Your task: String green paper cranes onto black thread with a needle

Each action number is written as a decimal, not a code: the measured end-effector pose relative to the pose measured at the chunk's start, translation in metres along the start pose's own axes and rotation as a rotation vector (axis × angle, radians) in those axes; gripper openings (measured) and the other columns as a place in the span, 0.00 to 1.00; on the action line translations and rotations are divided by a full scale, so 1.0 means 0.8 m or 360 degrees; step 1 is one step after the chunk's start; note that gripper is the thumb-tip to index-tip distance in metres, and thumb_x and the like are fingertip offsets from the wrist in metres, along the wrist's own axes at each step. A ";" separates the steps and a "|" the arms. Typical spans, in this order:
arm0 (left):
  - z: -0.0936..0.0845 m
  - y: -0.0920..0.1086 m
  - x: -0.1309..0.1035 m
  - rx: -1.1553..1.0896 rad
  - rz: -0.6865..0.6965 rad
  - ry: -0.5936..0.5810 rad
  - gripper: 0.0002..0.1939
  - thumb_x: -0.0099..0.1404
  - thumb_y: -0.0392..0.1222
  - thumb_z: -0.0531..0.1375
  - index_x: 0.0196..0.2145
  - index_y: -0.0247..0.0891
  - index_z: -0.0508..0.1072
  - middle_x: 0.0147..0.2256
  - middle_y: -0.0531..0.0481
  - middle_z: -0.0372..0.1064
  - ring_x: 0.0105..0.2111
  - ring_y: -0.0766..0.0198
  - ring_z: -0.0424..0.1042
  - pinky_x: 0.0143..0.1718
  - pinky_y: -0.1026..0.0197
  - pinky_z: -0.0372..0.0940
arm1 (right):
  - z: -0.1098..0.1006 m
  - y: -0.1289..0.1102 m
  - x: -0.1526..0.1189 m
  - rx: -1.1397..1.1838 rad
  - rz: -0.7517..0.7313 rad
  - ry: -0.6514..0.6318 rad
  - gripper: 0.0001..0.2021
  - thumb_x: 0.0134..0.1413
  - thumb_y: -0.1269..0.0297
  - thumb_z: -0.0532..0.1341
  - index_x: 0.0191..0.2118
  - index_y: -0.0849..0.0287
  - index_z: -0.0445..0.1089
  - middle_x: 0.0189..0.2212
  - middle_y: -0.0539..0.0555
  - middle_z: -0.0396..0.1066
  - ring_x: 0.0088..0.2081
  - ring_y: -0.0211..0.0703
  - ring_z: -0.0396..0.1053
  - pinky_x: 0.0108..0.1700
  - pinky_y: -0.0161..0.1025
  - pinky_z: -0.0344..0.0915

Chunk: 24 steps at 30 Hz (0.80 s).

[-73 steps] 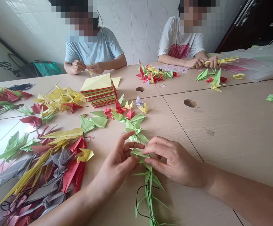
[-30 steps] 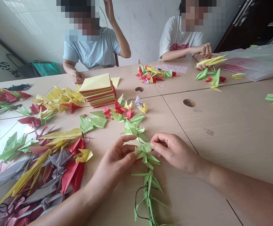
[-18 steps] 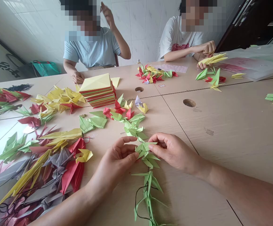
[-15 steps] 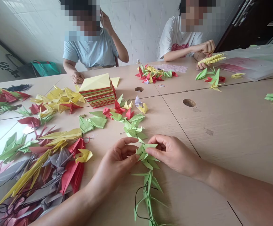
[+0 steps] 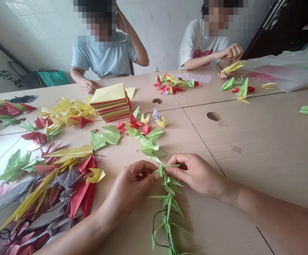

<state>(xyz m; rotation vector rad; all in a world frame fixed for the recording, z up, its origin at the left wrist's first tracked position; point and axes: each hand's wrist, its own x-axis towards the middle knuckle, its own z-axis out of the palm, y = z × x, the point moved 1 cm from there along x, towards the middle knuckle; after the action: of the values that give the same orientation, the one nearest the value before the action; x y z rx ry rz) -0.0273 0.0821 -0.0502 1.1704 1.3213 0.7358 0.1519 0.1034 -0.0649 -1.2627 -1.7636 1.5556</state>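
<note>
Green folded paper cranes (image 5: 169,202) form a string running down the table toward me, with a loop of black cord beside its lower part. My left hand (image 5: 140,179) pinches the left tip of one green crane in this string. On the other side, my right hand (image 5: 189,170) holds the same crane's right wing between thumb and fingers. Beyond my hands lie more green cranes (image 5: 151,145), then red, yellow and lilac ones.
A stack of square paper (image 5: 110,102) stands left of centre. Piled folded paper (image 5: 71,191) and yellow cranes (image 5: 69,109) cover the left side. Two people sit opposite; the right one's hand (image 5: 233,52) is above a yellow bundle (image 5: 232,67). Plastic sheeting (image 5: 289,71) lies far right.
My fingers have spread the green crane's tips outward, and it now sits flatter between them. The person on the left has shifted the raised arm and the hand near the stack slightly rightward.
</note>
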 end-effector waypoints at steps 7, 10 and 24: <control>0.000 -0.006 -0.001 0.0171 -0.0006 -0.0103 0.12 0.52 0.46 0.64 0.24 0.34 0.71 0.21 0.55 0.62 0.23 0.68 0.57 0.24 0.66 0.52 | 0.003 0.003 -0.001 -0.0007 0.0038 -0.0044 0.12 0.52 0.56 0.62 0.27 0.59 0.65 0.20 0.44 0.58 0.23 0.33 0.53 0.24 0.32 0.50; 0.000 -0.008 -0.001 0.0217 0.0033 -0.0087 0.13 0.53 0.47 0.63 0.23 0.34 0.70 0.21 0.55 0.60 0.23 0.69 0.55 0.24 0.66 0.51 | 0.002 0.004 -0.001 -0.0034 0.0053 -0.0044 0.12 0.52 0.56 0.62 0.27 0.58 0.65 0.19 0.44 0.56 0.22 0.33 0.51 0.23 0.32 0.48; 0.000 -0.010 0.002 0.0243 0.0159 -0.0121 0.14 0.59 0.48 0.58 0.23 0.36 0.63 0.21 0.58 0.51 0.22 0.71 0.49 0.22 0.67 0.48 | 0.003 0.004 -0.002 -0.0031 0.0050 -0.0054 0.12 0.56 0.55 0.58 0.29 0.57 0.65 0.19 0.44 0.55 0.22 0.32 0.50 0.22 0.32 0.48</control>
<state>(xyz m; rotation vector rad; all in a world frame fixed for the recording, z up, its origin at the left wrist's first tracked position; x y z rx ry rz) -0.0285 0.0813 -0.0583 1.3821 1.2801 0.6643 0.1517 0.1002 -0.0679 -1.2861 -1.7919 1.5900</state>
